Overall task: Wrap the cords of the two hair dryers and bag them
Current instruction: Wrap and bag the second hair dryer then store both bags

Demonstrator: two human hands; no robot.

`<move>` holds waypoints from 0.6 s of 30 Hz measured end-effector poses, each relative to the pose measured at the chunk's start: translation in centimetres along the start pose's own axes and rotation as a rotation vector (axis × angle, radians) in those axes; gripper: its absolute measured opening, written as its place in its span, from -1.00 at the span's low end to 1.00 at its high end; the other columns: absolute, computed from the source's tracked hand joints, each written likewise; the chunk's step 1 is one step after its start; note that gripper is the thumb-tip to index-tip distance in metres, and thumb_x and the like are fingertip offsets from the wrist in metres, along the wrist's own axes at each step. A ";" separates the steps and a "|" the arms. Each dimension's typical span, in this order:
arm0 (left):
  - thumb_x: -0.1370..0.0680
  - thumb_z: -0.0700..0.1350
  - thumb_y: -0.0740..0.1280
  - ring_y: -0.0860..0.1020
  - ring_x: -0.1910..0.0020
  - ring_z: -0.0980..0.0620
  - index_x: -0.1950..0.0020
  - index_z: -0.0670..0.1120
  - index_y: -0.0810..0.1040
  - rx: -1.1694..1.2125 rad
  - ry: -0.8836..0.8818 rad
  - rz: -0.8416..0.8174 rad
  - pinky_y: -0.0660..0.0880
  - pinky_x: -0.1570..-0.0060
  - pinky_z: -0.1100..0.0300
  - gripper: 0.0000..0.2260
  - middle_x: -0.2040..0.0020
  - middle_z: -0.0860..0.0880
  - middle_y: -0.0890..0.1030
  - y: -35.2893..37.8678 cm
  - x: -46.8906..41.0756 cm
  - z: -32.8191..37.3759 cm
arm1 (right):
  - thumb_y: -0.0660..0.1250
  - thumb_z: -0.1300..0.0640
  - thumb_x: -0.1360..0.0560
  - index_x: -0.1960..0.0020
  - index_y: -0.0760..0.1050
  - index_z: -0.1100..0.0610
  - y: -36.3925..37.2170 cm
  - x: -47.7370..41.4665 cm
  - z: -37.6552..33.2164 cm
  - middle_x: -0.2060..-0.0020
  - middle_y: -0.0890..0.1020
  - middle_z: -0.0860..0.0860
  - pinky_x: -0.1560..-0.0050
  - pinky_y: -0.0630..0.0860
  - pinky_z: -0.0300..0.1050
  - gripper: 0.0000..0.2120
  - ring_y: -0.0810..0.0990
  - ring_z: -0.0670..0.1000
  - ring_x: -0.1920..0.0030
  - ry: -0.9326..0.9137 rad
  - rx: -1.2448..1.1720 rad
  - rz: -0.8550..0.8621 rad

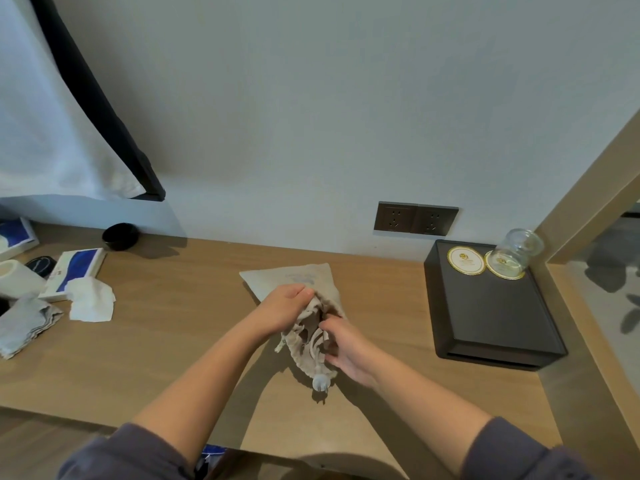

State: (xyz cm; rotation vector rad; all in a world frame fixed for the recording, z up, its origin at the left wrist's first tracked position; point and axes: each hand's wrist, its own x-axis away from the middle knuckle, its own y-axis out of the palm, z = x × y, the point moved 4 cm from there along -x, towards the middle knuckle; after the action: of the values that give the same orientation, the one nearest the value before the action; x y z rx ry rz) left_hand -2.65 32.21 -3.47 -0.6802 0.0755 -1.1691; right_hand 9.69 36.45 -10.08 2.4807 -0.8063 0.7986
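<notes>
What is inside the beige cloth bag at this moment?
Only a small pale rounded piece pokes out of the gathered mouth of the beige bag, which the left hand and right hand grip. The cloth hides everything else; no hair dryer or cord shows.

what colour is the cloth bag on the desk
The bag is plain beige, best seen in the head view.

No wording is legible: emblems on the round gold-rimmed coasters (465, 260) on the black rectangular tray (491, 317) and faint print on the beige cloth bag (294, 275) blur.
</notes>
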 end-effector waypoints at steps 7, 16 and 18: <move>-0.64 -0.06 0.14 0.22 0.42 0.10 0.32 -0.07 0.26 -0.022 0.014 -0.066 0.17 0.40 0.21 -0.68 0.40 0.05 0.27 0.0 0.0 -0.5 | 0.06 0.18 -0.60 -0.39 0.38 0.17 1.1 -0.7 0.4 -0.32 0.49 0.19 -0.19 0.39 -0.09 -0.61 0.46 0.19 -0.28 -0.044 0.875 0.011; -0.65 -0.04 0.16 0.26 0.31 0.07 0.21 -0.10 0.35 0.096 0.027 -0.187 0.19 0.32 0.20 -0.74 0.30 -0.03 0.30 0.1 0.5 -1.6 | -0.02 0.18 -0.66 -0.46 0.28 0.31 1.6 -1.8 -0.5 -0.40 0.39 0.26 -0.30 0.31 -0.07 -0.58 0.37 0.22 -0.39 -0.008 1.158 0.033; -0.64 -0.01 0.17 0.30 0.26 0.03 0.17 -0.12 0.40 0.132 0.015 -0.208 0.24 0.27 0.18 -0.75 0.25 -0.07 0.35 -0.1 0.5 -1.9 | -0.03 0.12 -0.64 -0.48 0.25 0.24 1.2 -2.6 -0.4 -0.41 0.40 0.24 -0.31 0.35 -0.02 -0.55 0.40 0.21 -0.37 -0.021 1.206 0.054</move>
State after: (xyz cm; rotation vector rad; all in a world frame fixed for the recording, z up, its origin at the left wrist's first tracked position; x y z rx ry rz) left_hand -3.28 30.88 -4.73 -0.5718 -0.0610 -1.3667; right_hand 7.06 36.83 -11.17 3.4631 -0.4114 1.6264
